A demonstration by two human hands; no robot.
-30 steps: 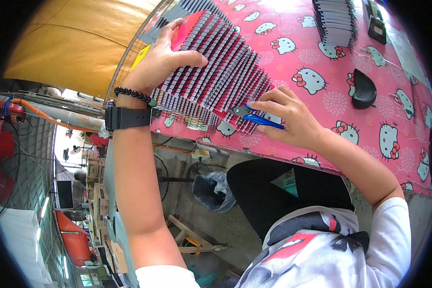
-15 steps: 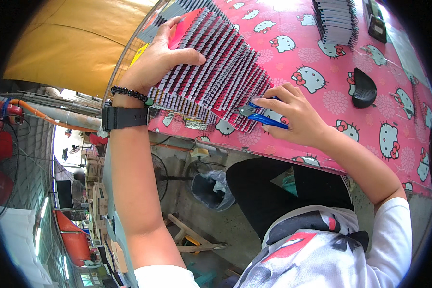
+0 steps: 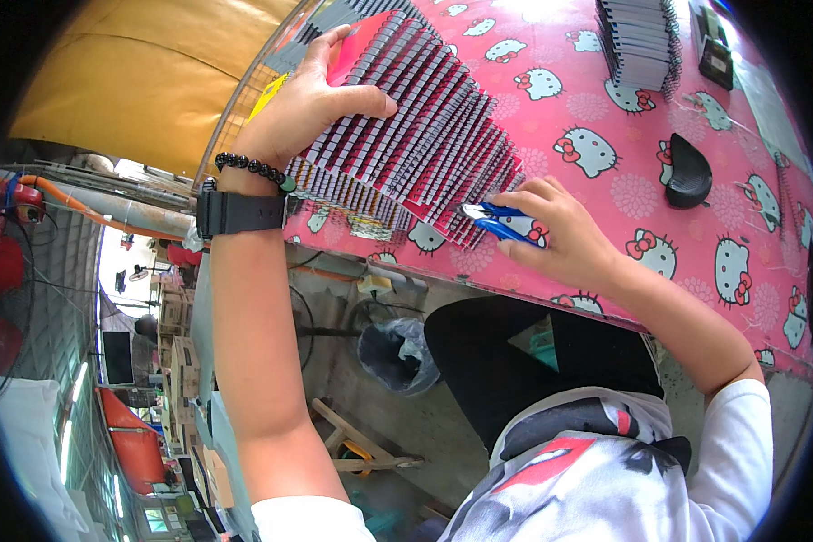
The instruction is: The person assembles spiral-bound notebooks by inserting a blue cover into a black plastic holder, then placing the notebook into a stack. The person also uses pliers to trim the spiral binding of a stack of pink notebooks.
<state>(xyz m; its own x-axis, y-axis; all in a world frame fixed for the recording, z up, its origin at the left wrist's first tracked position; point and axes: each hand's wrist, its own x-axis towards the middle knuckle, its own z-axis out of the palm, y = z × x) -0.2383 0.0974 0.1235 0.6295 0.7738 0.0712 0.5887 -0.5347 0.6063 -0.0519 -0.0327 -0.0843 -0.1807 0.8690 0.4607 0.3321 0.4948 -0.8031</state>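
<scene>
My left hand [image 3: 321,104] grips the upper end of a fanned stack of spiral-bound notebooks [image 3: 411,117], its thumb across the wire bindings and its fingers over the pink-red cover. The bindings are dark wire, with red and white showing between them. In my right hand [image 3: 556,221] is a pair of cutting pliers [image 3: 506,226] with blue handles, my fingers wrapped round them. Their metal jaws point left at the lower right end of the stack, against or close to the binding ends; whether they touch a wire I cannot tell.
A pink patterned cloth covers the table [image 3: 637,194]. On it lie a black curved object [image 3: 688,172] and another notebook stack [image 3: 637,45] at the back right. Below the table's front edge stands a bin with a plastic liner [image 3: 397,352]. A wire rack edge runs along the left.
The handles of the pliers have come closer together in my right hand, and their jaws have turned slightly. My left hand keeps its hold on the notebooks. The view has shifted a little.
</scene>
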